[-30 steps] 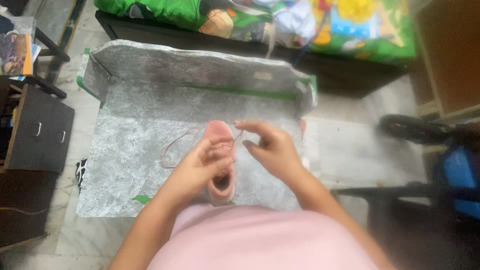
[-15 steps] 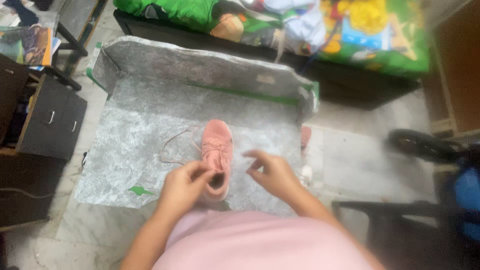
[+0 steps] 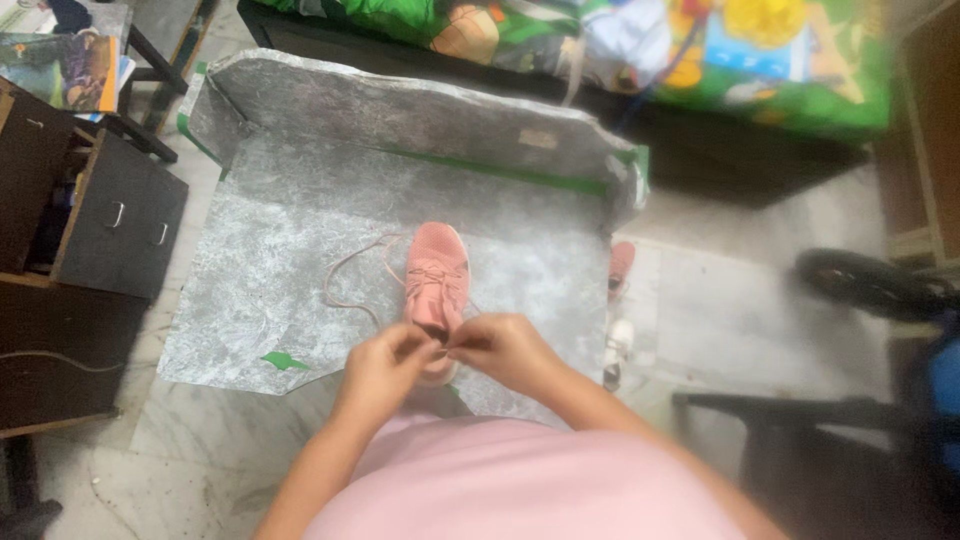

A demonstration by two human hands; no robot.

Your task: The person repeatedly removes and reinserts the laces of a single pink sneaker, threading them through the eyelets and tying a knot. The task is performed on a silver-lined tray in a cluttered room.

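Head view, looking straight down, from the wearer's body outward:

- Nearest the camera, a pink garment [image 3: 520, 480] fills the bottom centre of the frame, with both forearms reaching up from it toward the middle.
- Left hand [image 3: 385, 368] is curled shut, thumb and forefinger pinched together at the heel opening of the pink shoe [image 3: 436, 275]; it seems to grip a lace end, though blur hides the strand itself.
- Right hand [image 3: 505, 350] is likewise closed in a pinch, its fingertips meeting the left hand's over the shoe's collar, so the two hands pull from opposite sides at one spot.
- Centre frame, the shoe lies flat with its toe pointing to the top of the frame and its heel toward the wearer, which puts the lacing within easy reach.
- A loose pink lace [image 3: 350, 280] loops out to the left of the shoe and rests slack on the mat.
- Beneath the shoe, a mottled grey mat [image 3: 270, 260] covers the marble floor [image 3: 720, 310]; its far edge is folded upright like a backdrop.
- Right of the mat lies a second small pink shoe [image 3: 621, 268], apart from the first.
- At left stands a dark drawer cabinet [image 3: 120, 225]; along the top, a bed with green patterned bedding [image 3: 800, 70].
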